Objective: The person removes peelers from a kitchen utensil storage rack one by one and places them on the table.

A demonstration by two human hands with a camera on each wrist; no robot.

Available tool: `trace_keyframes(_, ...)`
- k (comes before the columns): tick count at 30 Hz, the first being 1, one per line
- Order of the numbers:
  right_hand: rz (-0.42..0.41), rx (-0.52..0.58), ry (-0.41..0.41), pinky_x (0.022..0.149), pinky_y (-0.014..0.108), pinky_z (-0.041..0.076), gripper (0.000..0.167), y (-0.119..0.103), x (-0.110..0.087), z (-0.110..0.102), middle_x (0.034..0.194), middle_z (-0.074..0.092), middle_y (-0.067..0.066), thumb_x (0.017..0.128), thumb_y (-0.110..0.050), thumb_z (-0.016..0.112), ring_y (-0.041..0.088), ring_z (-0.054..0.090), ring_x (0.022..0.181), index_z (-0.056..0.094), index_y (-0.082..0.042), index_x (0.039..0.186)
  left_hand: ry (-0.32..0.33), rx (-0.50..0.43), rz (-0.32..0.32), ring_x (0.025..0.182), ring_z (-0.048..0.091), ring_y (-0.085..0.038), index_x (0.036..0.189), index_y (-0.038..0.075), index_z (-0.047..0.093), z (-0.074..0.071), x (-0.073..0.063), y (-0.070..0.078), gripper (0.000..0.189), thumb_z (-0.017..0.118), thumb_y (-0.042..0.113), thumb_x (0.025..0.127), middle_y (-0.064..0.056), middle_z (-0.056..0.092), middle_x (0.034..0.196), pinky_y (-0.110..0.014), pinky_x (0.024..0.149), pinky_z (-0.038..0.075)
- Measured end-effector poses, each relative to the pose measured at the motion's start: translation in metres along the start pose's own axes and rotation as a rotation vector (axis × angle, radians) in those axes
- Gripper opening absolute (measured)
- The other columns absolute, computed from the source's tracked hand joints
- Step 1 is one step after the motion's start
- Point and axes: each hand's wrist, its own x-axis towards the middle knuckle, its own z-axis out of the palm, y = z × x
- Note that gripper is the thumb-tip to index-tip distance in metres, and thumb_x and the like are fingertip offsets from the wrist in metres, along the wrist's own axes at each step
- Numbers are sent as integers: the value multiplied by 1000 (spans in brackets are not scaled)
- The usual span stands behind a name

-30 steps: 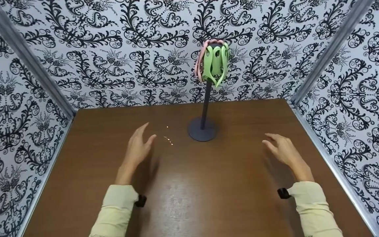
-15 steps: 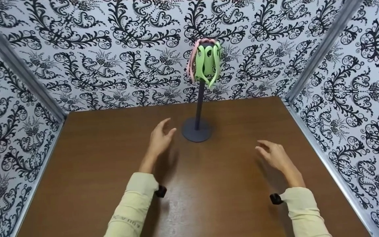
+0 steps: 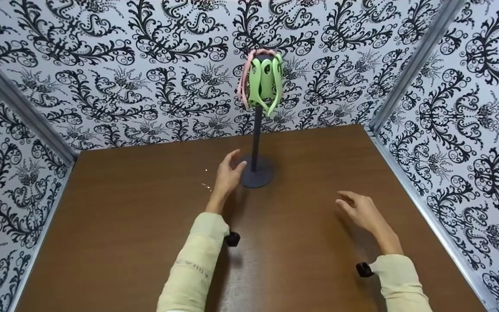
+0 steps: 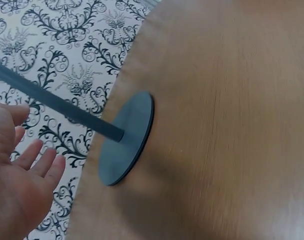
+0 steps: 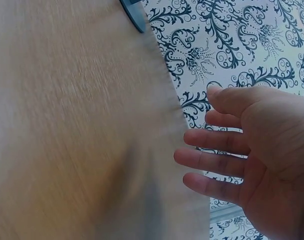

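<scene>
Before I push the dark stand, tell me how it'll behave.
The dark stand may tip if pushed high, since green pieces and pink pieces hang up top. Its flat base likely won't roll but could slide on the shiny tabletop.

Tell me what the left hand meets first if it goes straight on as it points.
Most likely the dark pole, above its round base; depth is unclear, so the left hand might pass just beside it.

Right hand [image 5: 264, 165], fingers apart; brown tabletop [image 5: 66, 125] at left; patterned wall [image 5: 227, 35] behind; partial dark disc [image 5: 133, 16] at top
</scene>
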Motion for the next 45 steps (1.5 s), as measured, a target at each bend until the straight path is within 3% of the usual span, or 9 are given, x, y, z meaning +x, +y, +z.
trace_keyframes(13,-5,20,-19,86,55,56,38,-4,-16,5,118,70,28,102,-14,68,42,70,102,62,10,132,-41,-27,-58,148,35,-34,152,1,45,35,26,-3,53,62,2,102,-22,43,157,-46,121,27)
trace_keyframes(20,11,25,-26,82,46,59,41,-4,-23,3,113,72,21,101,-17,70,35,71,96,63,7,133,-26,-49,-46,147,38,-33,152,-2,44,46,36,1,52,60,0,102,-22,45,155,-42,121,27)
trace_keyframes(26,40,27,14,84,48,58,41,-2,-28,1,113,73,22,100,-20,72,34,72,97,65,7,130,-20,-78,-29,132,54,-34,149,-5,47,52,43,5,49,61,-1,102,-26,56,143,-42,111,42)
trace_keyframes(29,48,15,33,87,53,56,41,-3,-28,-1,115,73,22,100,-22,72,35,71,100,66,6,130,-10,-25,-21,115,61,-32,142,-3,55,56,48,7,41,64,8,103,-24,64,129,-42,100,48)
trace_keyframes(35,34,22,44,88,56,55,39,-11,-24,-2,115,73,20,102,-22,70,33,70,100,66,4,130,51,70,3,94,58,-28,125,0,67,52,52,9,26,65,13,103,-15,69,107,-44,89,47)
trace_keyframes(40,10,63,52,89,56,54,36,-15,-22,-4,115,73,20,101,-18,70,34,70,102,67,3,131,15,119,85,87,56,-27,123,-1,68,48,50,4,24,64,13,104,-13,67,98,-43,84,48)
trace_keyframes(45,-5,104,74,90,50,56,34,-17,-20,-7,115,73,19,100,-13,70,33,70,104,68,2,130,-29,153,129,91,60,-28,121,0,69,47,46,1,23,64,15,104,-15,70,102,-45,86,50)
